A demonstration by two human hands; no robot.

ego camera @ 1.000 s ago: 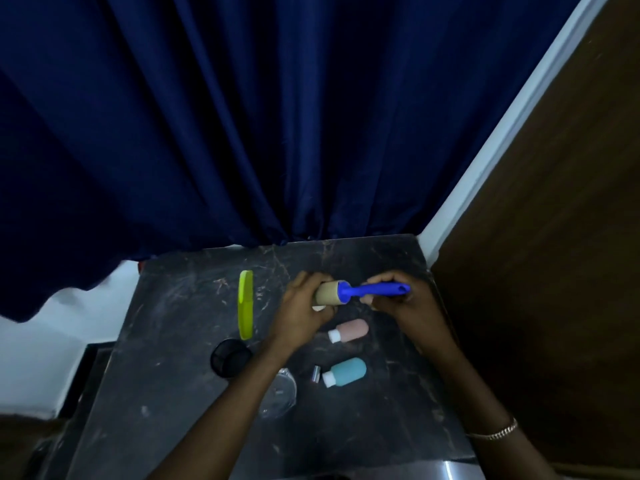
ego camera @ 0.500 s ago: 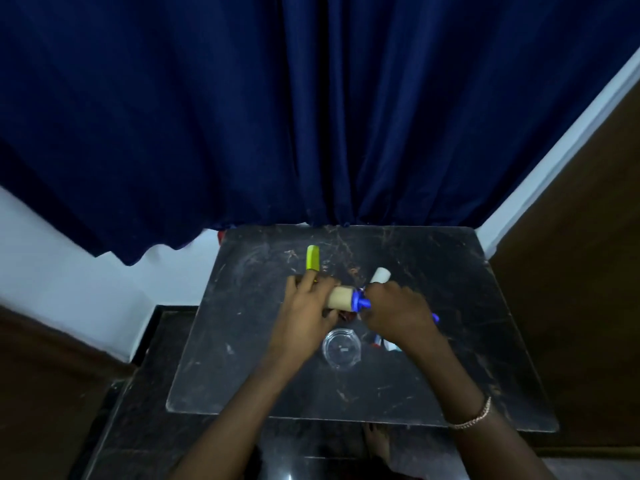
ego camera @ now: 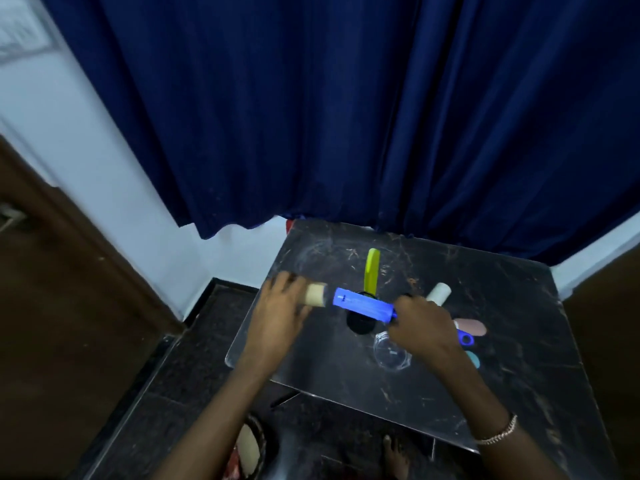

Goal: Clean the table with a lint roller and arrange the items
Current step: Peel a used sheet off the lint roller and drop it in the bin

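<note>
1. We are gripping the cream-coloured cylindrical roll [ego camera: 315, 294] with our left hand [ego camera: 282, 308], fingers closed round its far end, off past the left edge of the dark scratched marble-look table [ego camera: 502, 386].
2. Our right hand [ego camera: 424, 327] is wrapped round the blue plastic lint roller [ego camera: 363, 306]; its ringed handle end [ego camera: 465, 337] is poking out behind that hand.
3. The roll is sitting just clear of the blue spindle tip, so we are judging that we are either sliding it off or on; the blurred frame is not telling us which.
4. If we are pulling crookedly, the roll may be jamming on the spindle, or slipping from the left fingers and dropping to the black floor [ego camera: 194, 382] below that hand.
5. Directly beneath the spindle a black round cup [ego camera: 360, 323] is standing, and under the right hand's fingers a clear plastic lid [ego camera: 391, 351] is lying; a sudden release may be swinging our right hand down into them.
6. Beyond the spindle a yellow-green flat comb [ego camera: 371, 273] is resting; just past the right knuckles a white cylinder [ego camera: 439, 292] is lying, able to roll if nudged.
7. To the right of the right hand a pink small bottle [ego camera: 471, 327] and a teal small bottle [ego camera: 473, 358] are lying, partly hidden, also prone to scattering.
</note>
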